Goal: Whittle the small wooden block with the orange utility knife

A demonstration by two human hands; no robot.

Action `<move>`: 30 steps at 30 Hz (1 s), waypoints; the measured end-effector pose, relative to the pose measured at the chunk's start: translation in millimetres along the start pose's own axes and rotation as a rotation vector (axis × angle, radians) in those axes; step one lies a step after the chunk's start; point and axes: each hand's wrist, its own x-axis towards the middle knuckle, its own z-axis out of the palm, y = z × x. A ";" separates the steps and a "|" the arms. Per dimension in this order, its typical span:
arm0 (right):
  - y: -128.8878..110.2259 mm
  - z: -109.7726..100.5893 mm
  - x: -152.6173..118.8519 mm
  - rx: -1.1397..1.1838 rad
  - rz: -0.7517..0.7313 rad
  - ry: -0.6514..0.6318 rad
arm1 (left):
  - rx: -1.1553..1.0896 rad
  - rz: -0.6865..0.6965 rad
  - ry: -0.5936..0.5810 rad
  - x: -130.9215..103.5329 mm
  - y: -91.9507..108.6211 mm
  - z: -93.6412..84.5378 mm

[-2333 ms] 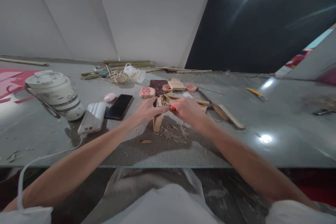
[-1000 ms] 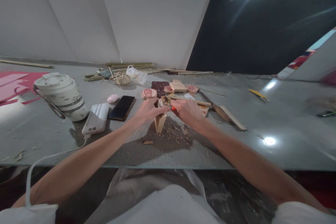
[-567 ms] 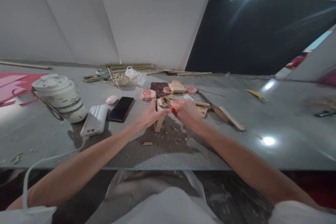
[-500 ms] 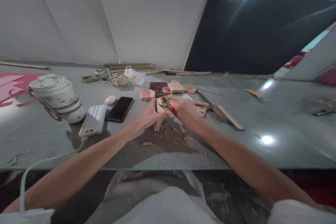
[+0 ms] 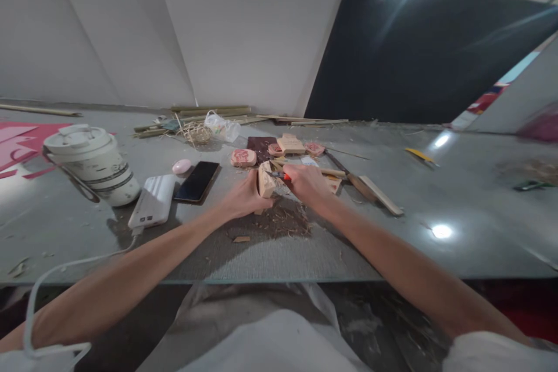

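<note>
My left hand [image 5: 247, 196] is closed around a pale wooden block [image 5: 266, 181], its thumb below the block's near end. The block's upper face looks carved. In my right hand [image 5: 308, 185] is a utility knife [image 5: 285, 176] with a red-orange body. Its blade points left and lies at the block's right edge; whether it cuts in cannot be told. Wood shavings [image 5: 290, 221] are scattered beneath both hands. Just beyond them sit a pink carved block [image 5: 243, 157], more pink pieces and a pale wooden block [image 5: 291, 144].
To the left stand a white cup [image 5: 93, 165], a power bank [image 5: 152, 200] with a cable, and a black phone [image 5: 198, 181]. A wooden-handled tool [image 5: 361, 186] and a yellow knife [image 5: 421, 157] lie to the right. Bamboo strips [image 5: 211, 110] and a plastic cup [image 5: 221, 127] are at the back.
The left hand has turned the wooden block and shifted its grip, its thumb now lower and off the top face. The knife stays in the right hand, close to the block.
</note>
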 end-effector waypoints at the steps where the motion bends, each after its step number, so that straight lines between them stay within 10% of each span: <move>1: -0.1 0.8 0.5 0.002 -0.001 -0.002 | 0.013 -0.006 0.004 0.0 -0.5 -1.1; 9: 24.3 6.3 16.7 -0.005 0.110 0.017 | 0.059 0.085 -0.062 -14.7 22.2 1.1; 16: 61.4 -28.7 50.2 0.032 0.211 0.180 | 0.108 0.120 0.018 2.2 36.7 -10.8; 21: 42.9 -36.8 63.4 0.187 0.124 0.183 | 0.120 0.092 0.063 15.3 18.6 -36.4; 30: 16.4 10.7 26.0 0.493 0.104 0.036 | 0.196 0.059 0.064 21.9 -2.8 -33.9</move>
